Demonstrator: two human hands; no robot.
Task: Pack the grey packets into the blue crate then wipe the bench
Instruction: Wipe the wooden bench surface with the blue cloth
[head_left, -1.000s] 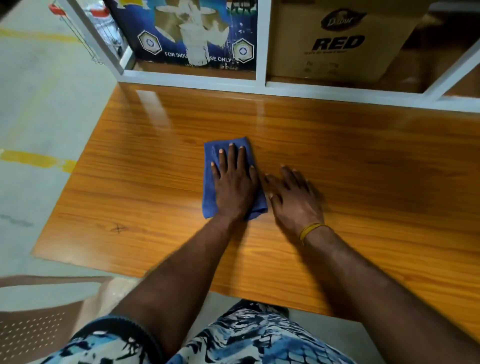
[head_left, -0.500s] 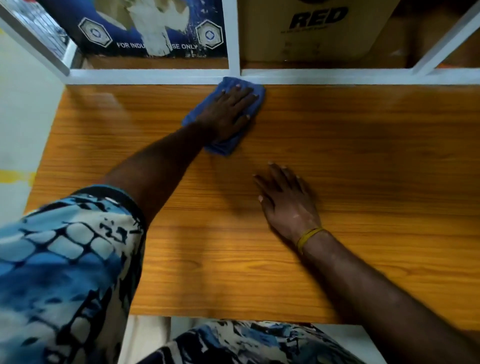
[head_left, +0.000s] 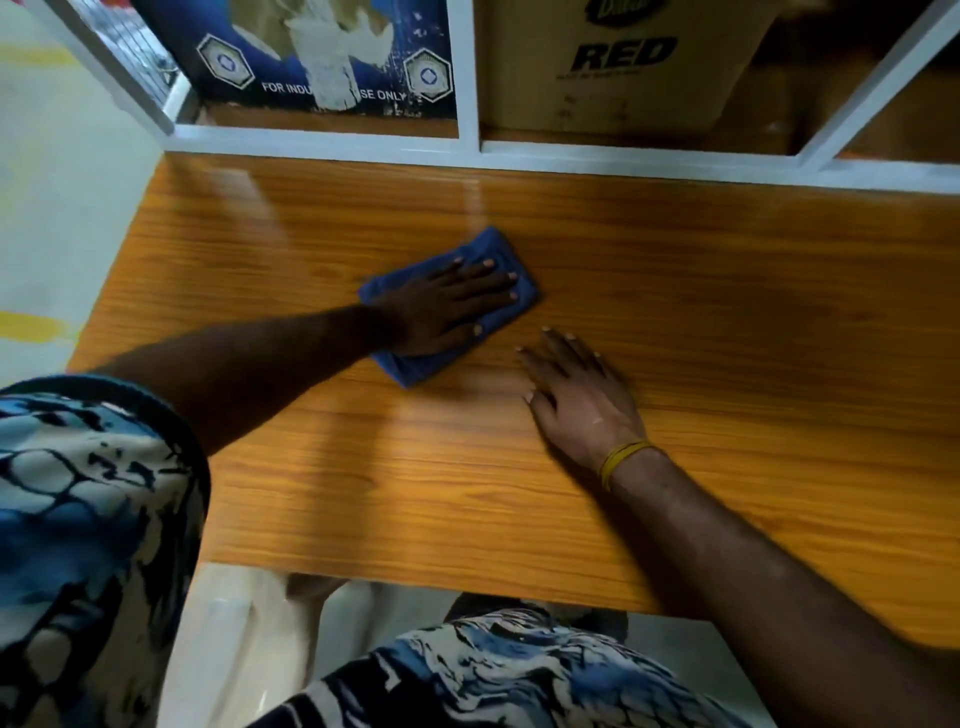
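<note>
A folded blue cloth (head_left: 491, 248) lies on the orange wood-grain bench (head_left: 727, 291) near its middle. My left hand (head_left: 447, 306) presses flat on the cloth, fingers straight and pointing right. My right hand (head_left: 579, 397) rests palm down on the bare bench just right of the cloth, fingers spread, a yellow band at the wrist. No grey packets and no blue crate are in view.
A white shelf frame (head_left: 467, 150) runs along the bench's far edge. Behind it stand a blue printed carton (head_left: 322, 57) and a brown carton marked RED (head_left: 623, 67). Pale floor lies to the left, and a light plastic chair (head_left: 249, 623) sits below the near edge.
My left hand slid the cloth out to the bench's far edge, then back toward the middle. The right hand stayed flat in about the same spot.
</note>
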